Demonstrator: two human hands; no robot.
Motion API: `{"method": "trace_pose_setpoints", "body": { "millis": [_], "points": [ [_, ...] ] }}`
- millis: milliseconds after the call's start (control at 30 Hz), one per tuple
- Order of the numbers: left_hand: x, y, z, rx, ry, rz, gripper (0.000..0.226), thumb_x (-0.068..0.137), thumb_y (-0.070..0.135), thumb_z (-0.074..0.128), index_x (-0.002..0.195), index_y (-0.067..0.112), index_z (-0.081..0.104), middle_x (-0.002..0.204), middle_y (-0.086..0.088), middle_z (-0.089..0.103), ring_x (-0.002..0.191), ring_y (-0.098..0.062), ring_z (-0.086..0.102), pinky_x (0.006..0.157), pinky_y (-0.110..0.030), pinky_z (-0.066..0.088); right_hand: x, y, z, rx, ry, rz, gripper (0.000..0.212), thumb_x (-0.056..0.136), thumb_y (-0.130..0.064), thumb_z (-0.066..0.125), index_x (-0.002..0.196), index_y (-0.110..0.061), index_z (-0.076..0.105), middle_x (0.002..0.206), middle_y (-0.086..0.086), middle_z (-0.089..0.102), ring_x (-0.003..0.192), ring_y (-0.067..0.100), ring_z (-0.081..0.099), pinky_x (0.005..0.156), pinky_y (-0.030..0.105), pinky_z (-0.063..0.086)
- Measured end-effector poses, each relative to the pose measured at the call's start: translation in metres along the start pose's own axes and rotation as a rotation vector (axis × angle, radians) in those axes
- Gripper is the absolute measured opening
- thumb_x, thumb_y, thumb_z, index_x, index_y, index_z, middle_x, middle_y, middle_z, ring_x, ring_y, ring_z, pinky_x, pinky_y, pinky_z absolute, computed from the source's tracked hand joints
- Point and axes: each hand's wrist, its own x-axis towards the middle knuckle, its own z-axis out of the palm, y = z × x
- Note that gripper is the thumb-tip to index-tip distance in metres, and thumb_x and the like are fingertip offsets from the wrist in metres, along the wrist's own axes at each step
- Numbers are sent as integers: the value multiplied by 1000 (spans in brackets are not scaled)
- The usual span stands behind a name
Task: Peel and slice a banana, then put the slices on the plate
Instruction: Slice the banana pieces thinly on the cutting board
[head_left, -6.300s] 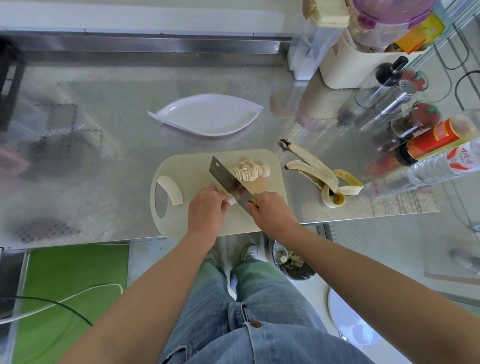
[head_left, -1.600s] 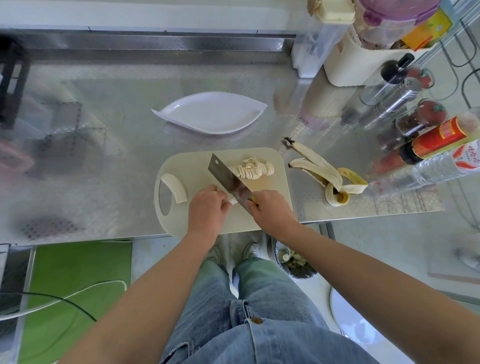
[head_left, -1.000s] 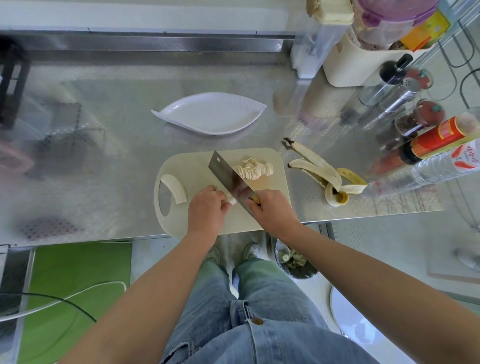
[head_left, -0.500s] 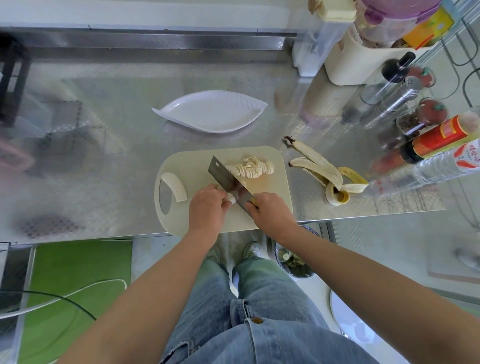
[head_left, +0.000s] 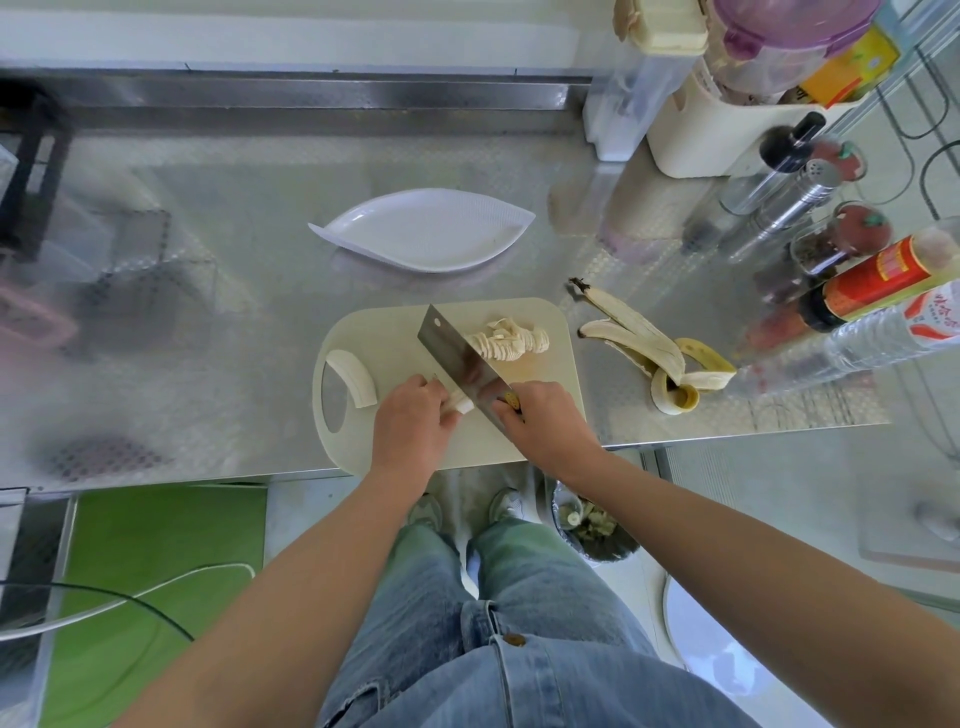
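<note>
On the cream cutting board (head_left: 395, 332), my left hand (head_left: 413, 423) holds a short stub of peeled banana (head_left: 461, 402) with curled fingers. My right hand (head_left: 548, 418) grips the handle of a cleaver (head_left: 460, 364), whose blade stands against the stub's right end. A pile of banana slices (head_left: 506, 343) lies beyond the blade. Another peeled banana piece (head_left: 356, 382) rests at the board's left by the handle hole. The white leaf-shaped plate (head_left: 423, 231) sits behind the board with nothing on it.
The banana peel (head_left: 652, 353) lies on the steel counter right of the board. Bottles and spice jars (head_left: 857, 280) crowd the right side, with a cream container (head_left: 727, 135) at the back right. A bin with scraps (head_left: 589, 525) stands below the counter edge.
The cleaver has kept rising and coming down on the banana stub, which has grown shorter while the slice pile has grown. My left hand stays on the stub.
</note>
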Motion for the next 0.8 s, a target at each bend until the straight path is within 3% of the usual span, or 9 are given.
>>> {"method": "trace_pose_setpoints", "body": {
  "millis": [167, 367, 500, 700, 800],
  "points": [
    [1, 0, 3, -11, 0, -5, 18, 85, 25, 68, 93, 9, 71, 86, -7, 60, 78, -25, 56, 67, -32, 42, 1, -2, 0, -10, -27, 25, 35, 93, -31, 48, 74, -2, 57, 67, 10, 50, 62, 29, 47, 57, 32, 34],
    [1, -1, 4, -26, 0, -11, 18, 85, 27, 69, 92, 11, 71, 87, -7, 61, 78, -24, 56, 67, -32, 41, -3, -4, 5, -35, -77, 58, 40, 97, -29, 46, 61, -15, 36, 61, 2, 40, 62, 25, 42, 58, 30, 29],
    [1, -1, 4, -44, -2, -11, 18, 84, 26, 70, 90, 10, 71, 85, -6, 59, 76, -24, 56, 67, -35, 45, -3, -2, 7, -22, -76, 71, 43, 97, -31, 47, 59, -17, 33, 58, -2, 36, 58, 22, 38, 52, 30, 25],
    [1, 0, 4, -54, 5, -8, 17, 85, 25, 68, 91, 9, 71, 86, -7, 59, 76, -25, 55, 67, -33, 41, -2, 1, 2, 27, 4, 63, 34, 95, -29, 49, 71, -4, 50, 65, 8, 47, 61, 27, 44, 57, 32, 31],
    [3, 1, 4, -67, 11, -6, 16, 85, 23, 69, 90, 8, 71, 86, -7, 59, 75, -25, 55, 65, -32, 41, -3, 0, -4, 32, 14, 14, 37, 95, -28, 50, 65, -6, 45, 60, 7, 43, 58, 26, 40, 57, 31, 29]
  ]
}}
